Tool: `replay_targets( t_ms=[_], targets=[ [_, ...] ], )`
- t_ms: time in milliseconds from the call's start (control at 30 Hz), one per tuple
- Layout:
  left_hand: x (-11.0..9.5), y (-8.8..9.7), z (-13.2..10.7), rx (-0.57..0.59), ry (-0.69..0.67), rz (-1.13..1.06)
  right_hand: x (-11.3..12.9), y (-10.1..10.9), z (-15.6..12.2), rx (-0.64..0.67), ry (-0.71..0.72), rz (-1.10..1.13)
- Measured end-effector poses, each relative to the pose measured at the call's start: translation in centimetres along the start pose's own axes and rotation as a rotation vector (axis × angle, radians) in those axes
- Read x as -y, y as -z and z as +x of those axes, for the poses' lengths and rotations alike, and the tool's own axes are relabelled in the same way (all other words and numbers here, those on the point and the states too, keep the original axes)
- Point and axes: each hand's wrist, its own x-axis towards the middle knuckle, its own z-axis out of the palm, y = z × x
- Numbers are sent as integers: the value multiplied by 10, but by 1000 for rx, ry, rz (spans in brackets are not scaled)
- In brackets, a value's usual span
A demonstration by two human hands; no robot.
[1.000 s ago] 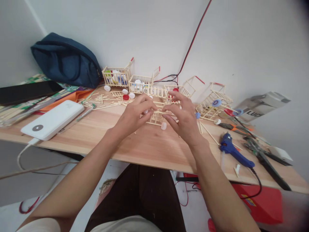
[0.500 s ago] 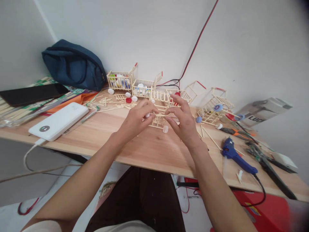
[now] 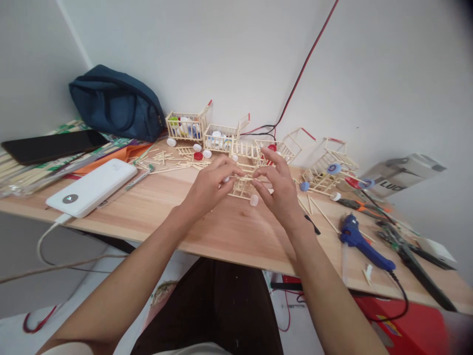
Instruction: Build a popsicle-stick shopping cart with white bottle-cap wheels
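A small cart frame of thin wooden sticks [image 3: 242, 190], with a whitish cap wheel [image 3: 254, 200], stands on the table between my hands. My left hand [image 3: 216, 180] pinches its upper left edge, thumb and index finger together; a white cap shows by those fingers. My right hand [image 3: 275, 185] grips the upper right edge between thumb and index finger, its other fingers curled above. Both hands partly cover the frame, so the exact contact points are hidden.
Behind stand finished stick carts [image 3: 185, 128] with bottle caps inside. Loose sticks [image 3: 162, 158] lie left of centre. A white power bank [image 3: 92, 187], phone [image 3: 55, 146] and blue bag [image 3: 118, 103] are at left. At right lie a blue glue gun [image 3: 364, 241] and pliers [image 3: 364, 207].
The view has shifted slightly, so the table contents sit a little lower. Both hands keep nearly the same pose on the cart frame.
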Motion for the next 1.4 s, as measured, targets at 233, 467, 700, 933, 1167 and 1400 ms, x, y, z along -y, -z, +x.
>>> replay_targets(
  t_ms=[233,467,700,933,1167,1400],
  targets=[
    [-1,1,-1,-8,3,46,-4,5,-1,60,3,38],
    [2,1,-1,-46,7,86,-5,7,-8,53,-128,220],
    [1,2,-2,-53,32,84,-6,-2,-11,-10,-259,469],
    [6,1,0,-92,-1,87,-7,-5,-12,-22,-256,419],
    [3,2,-1,-87,32,-4,-15,-9,-17,-34,-201,256],
    [1,2,0,-95,67,18,-6,-11,-17,-82,-205,154]
  ],
)
